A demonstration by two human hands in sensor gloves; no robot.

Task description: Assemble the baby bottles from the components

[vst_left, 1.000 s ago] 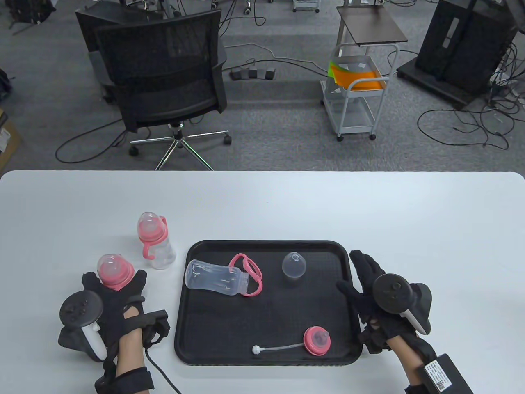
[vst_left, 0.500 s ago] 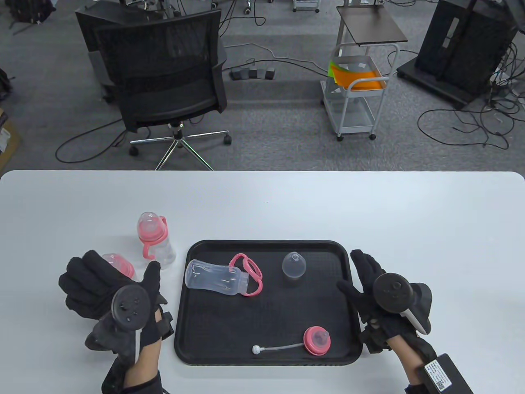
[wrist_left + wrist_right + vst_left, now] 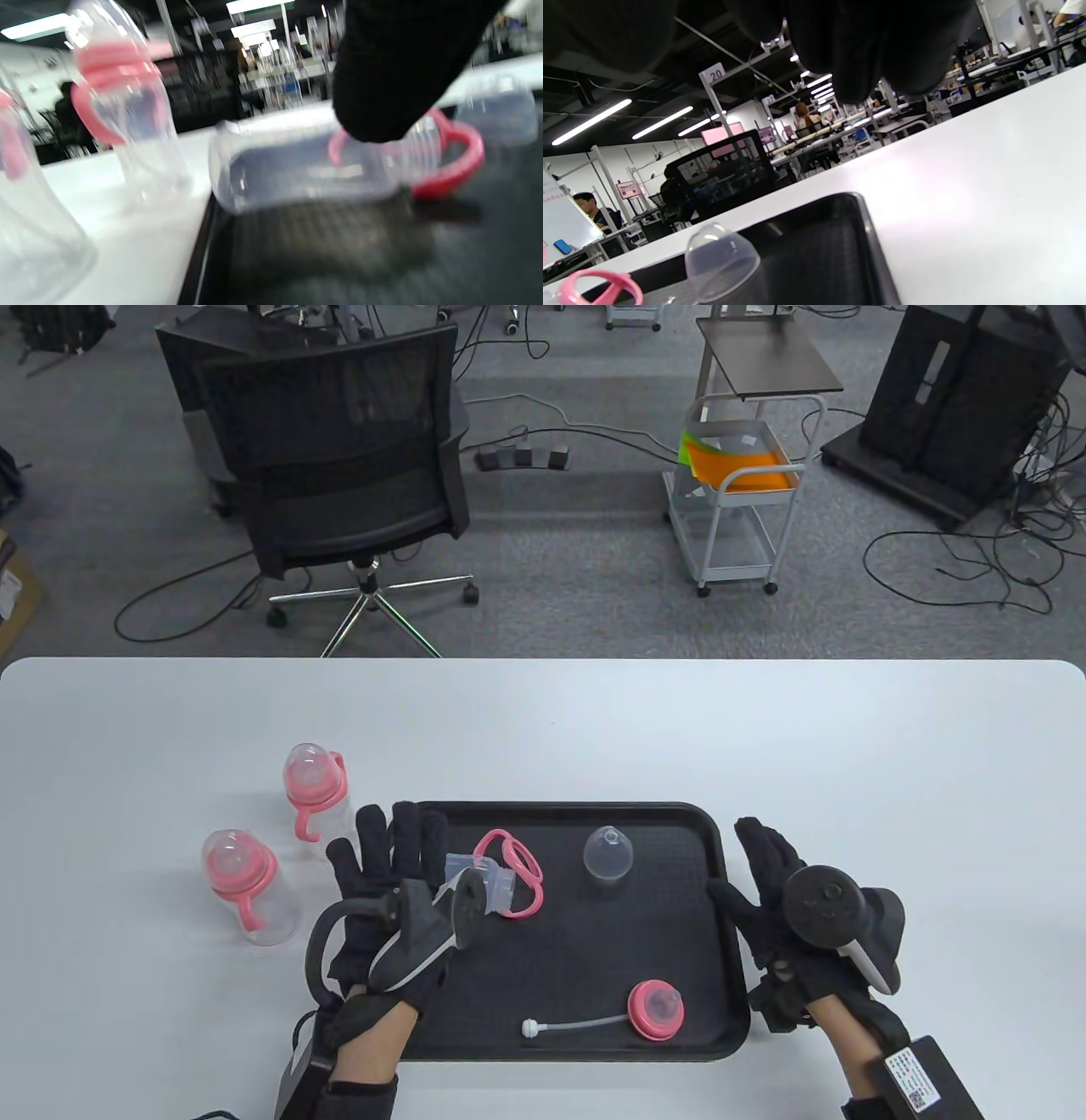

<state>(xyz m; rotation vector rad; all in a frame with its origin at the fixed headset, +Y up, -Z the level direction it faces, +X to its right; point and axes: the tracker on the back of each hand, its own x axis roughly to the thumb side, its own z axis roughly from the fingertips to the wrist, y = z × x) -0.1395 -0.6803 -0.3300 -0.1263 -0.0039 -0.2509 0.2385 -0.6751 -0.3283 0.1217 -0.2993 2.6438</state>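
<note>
Two assembled bottles with pink collars stand on the white table left of the black tray (image 3: 556, 1052): the near one (image 3: 242, 886) and the far one (image 3: 316, 802). My left hand (image 3: 386, 848) hovers with fingers spread over the clear bottle body (image 3: 475, 882) lying in the tray's left part; the left wrist view shows that body (image 3: 305, 169) below a fingertip (image 3: 382, 84). A pink handle ring (image 3: 513, 869) lies at its neck. A clear dome cap (image 3: 608, 855), a pink nipple lid (image 3: 655, 1008) and a straw (image 3: 568, 1027) also lie in the tray. My right hand (image 3: 764, 857) rests open at the tray's right edge.
A black office chair (image 3: 339, 466) and a white cart (image 3: 738, 492) stand beyond the table's far edge. Cables run over the grey floor. The table's far half and right side hold bare white surface.
My left hand let go of the near assembled bottle and moved right, over the bottle body in the tray. The right hand shifted only slightly.
</note>
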